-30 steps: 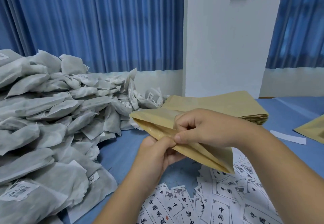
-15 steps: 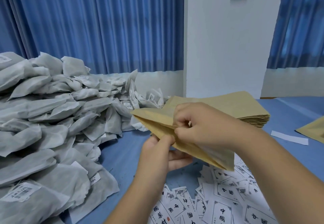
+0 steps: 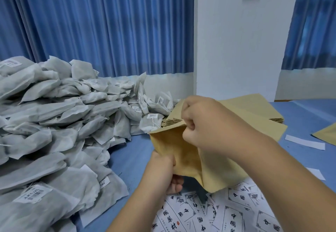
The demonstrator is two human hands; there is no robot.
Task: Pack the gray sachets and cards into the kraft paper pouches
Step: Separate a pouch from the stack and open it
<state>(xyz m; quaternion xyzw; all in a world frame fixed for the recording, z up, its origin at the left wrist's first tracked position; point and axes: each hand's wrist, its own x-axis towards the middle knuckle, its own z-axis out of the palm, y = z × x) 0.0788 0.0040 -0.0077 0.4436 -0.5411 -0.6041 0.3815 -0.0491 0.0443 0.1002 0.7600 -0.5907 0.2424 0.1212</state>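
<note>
Both hands hold one kraft paper pouch (image 3: 183,151) above the blue table. My right hand (image 3: 203,124) pinches the pouch's upper edge near its mouth. My left hand (image 3: 161,170) grips the lower wall from below, and the two walls are spread apart. A big heap of gray sachets (image 3: 54,131) with small white labels fills the left side. White cards (image 3: 218,213) printed with black characters lie scattered near the front edge, under the pouch. A stack of flat kraft pouches (image 3: 254,108) lies behind my right hand.
Another kraft pouch (image 3: 327,135) pokes in at the right edge. White paper strips (image 3: 305,141) lie on the blue table (image 3: 309,159) to the right. Blue curtains and a white pillar (image 3: 236,41) stand behind the table.
The hands have pulled the pouch's walls further apart: the right hand rose with the top edge, the left hand dropped lower. The pouch now faces its opening up and left.
</note>
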